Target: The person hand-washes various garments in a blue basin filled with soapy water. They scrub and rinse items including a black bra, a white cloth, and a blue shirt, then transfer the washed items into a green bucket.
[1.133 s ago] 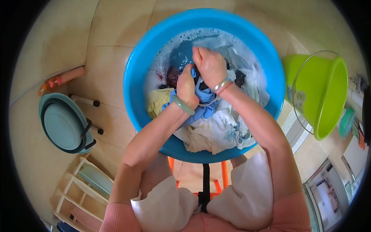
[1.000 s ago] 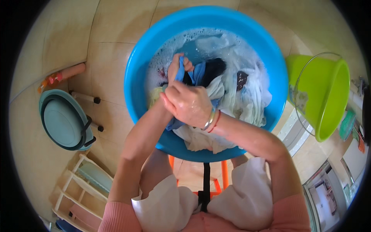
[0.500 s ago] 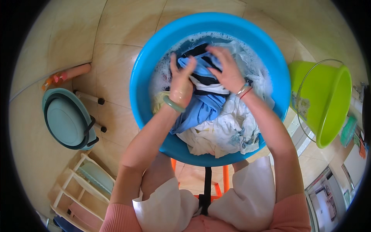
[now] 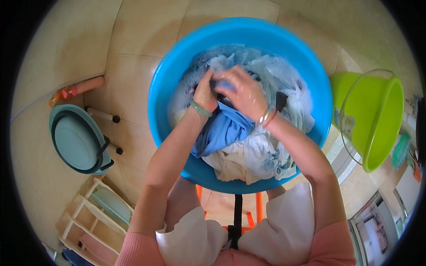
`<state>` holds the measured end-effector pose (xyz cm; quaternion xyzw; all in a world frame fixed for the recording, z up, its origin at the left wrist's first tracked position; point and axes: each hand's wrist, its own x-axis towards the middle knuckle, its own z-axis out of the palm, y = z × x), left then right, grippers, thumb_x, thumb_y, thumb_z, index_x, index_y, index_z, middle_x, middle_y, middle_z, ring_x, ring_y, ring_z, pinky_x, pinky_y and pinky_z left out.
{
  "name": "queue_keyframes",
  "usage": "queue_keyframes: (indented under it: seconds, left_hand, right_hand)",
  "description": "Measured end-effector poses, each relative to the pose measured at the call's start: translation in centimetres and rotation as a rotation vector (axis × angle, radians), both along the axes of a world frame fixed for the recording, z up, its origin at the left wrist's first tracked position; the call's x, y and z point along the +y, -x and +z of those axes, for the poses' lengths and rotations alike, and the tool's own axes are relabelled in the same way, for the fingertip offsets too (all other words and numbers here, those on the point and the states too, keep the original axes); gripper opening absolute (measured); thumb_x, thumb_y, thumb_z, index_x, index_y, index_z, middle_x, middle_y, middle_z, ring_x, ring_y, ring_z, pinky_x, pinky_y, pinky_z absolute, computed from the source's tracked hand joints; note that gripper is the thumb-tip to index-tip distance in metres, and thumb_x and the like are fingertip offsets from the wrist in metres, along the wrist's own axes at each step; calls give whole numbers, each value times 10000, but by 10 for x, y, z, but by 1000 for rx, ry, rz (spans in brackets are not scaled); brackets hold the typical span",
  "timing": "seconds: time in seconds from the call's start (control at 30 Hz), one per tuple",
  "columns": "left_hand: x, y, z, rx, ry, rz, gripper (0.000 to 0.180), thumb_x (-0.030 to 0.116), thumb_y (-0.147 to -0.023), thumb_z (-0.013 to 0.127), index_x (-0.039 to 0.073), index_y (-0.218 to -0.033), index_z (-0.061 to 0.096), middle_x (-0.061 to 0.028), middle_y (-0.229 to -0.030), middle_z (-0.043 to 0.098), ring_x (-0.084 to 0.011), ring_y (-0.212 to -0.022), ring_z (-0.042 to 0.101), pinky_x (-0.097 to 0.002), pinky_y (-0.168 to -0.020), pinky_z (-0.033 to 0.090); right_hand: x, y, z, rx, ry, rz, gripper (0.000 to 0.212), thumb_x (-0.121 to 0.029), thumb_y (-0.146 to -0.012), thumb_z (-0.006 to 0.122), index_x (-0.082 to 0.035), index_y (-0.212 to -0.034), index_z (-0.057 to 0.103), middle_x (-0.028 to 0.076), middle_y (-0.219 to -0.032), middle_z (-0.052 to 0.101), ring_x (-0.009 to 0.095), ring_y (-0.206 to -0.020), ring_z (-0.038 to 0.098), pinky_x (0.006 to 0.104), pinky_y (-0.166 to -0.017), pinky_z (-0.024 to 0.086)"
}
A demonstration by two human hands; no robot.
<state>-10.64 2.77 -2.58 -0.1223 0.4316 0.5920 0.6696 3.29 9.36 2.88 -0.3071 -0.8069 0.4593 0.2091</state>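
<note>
Wet cloth in soapy basin: grip, splash and dye risks noted

The blue cloth [image 4: 228, 126] lies in the blue basin [image 4: 156, 104], on the near side of the suds [image 4: 186, 75], its upper end running under both hands. The left hand [image 4: 206, 94] and the right hand [image 4: 243, 93] are close together above it, fingers bent, the gap between them narrow. A bluish patch shows between the fingers, but blur and overlap prevent confirming whether either hand has a closed hold.

Findings, by judgement:

1. Slippage. Soapy water on skin and fabric could let the cloth slide free, or make the knuckles knock together, should the hands press hard.

2. Entanglement. The blue cloth overlaps the white clothes [image 4: 244, 155]; a sharp pull could drag these toward the near rim and drip water over the white shorts [image 4: 284, 226].

3. Colour transfer. A dark piece [image 4: 281, 101] lies against the pale fabric; if its dye is loose, shared water could carry it across. Bluish marks appear on the white clothes; whether print or stain cannot be determined.

4. Wristwear. The green bangle [image 4: 200, 109] and silver bangle [image 4: 265, 116] sit close to the wet fabric and could snag a loose fold.
</note>
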Motion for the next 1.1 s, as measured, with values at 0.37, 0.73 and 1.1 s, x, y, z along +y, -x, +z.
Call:
queue_keyframes:
  seconds: [0.37, 0.73, 1.1]
  left_hand:
    - [16, -28, 34, -248, -214, -205, 407, 498, -941, 553, 137, -1129, 563, -35, -855, 528, -159, -721, 490, -304, -739, 451]
    - [26, -50, 75, 192, 459, -104, 325, 307, -1013, 436, 88, -1190, 597, -87, -1137, 644, -198, -1079, 585, -332, -927, 467]
    - [12, -17, -5, 328, 161, -45, 470, 228, -953, 609, 58, -1368, 469, -86, -1300, 571, -234, -1158, 546, -360, -997, 425]
  right_hand:
    - [-43, 29, 71, 56, -459, 6, 217, -236, -813, 707, -114, -724, 551, 30, -710, 479, 172, -527, 581, 308, -424, 468]
    - [53, -3, -35, -353, -5, -345, 348, -334, -931, 549, -32, -812, 675, 195, -770, 656, 374, -707, 636, 442, -632, 497]
    - [61, -37, -94, -547, -118, -48, 269, -227, -853, 636, -102, -1092, 626, 168, -1119, 619, 388, -939, 620, 458, -783, 518]
